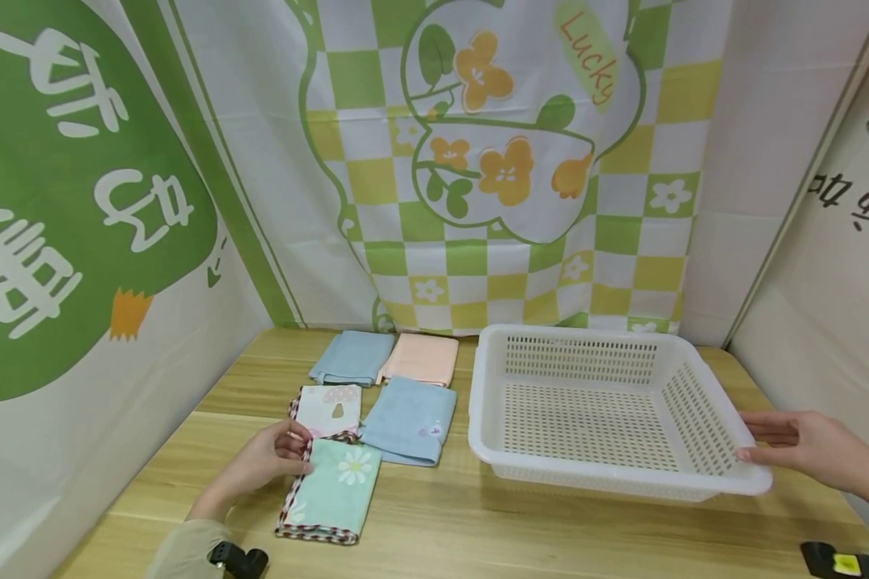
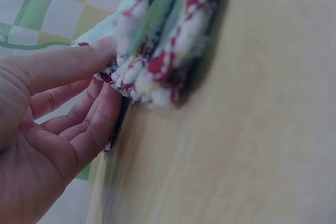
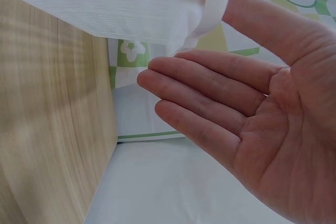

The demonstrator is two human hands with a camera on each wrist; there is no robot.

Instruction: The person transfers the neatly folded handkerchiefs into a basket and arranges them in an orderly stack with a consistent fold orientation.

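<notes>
In the head view my left hand point(image 1: 269, 460) pinches the left edge of a folded mint-green towel point(image 1: 343, 482) with a daisy print and a checkered trim. Up close, the left wrist view has the thumb point(image 2: 58, 66) against the trimmed towel edge point(image 2: 157, 66), with the other fingers curled beneath. On the far side my right hand point(image 1: 814, 450) holds the right rim of a white plastic basket point(image 1: 623, 474). Its thumb lies over the rim, and the nearly straight fingers point(image 3: 199, 111) reach under it in the right wrist view. No contents show inside the basket.
Behind the green towel lie a white mushroom-print towel point(image 1: 329, 408), two blue towels point(image 1: 409, 418) point(image 1: 353, 356) and a peach towel point(image 1: 423, 358), all folded. They rest on a wooden table point(image 1: 434, 523). Printed cloth walls point(image 1: 507, 281) enclose its back and sides.
</notes>
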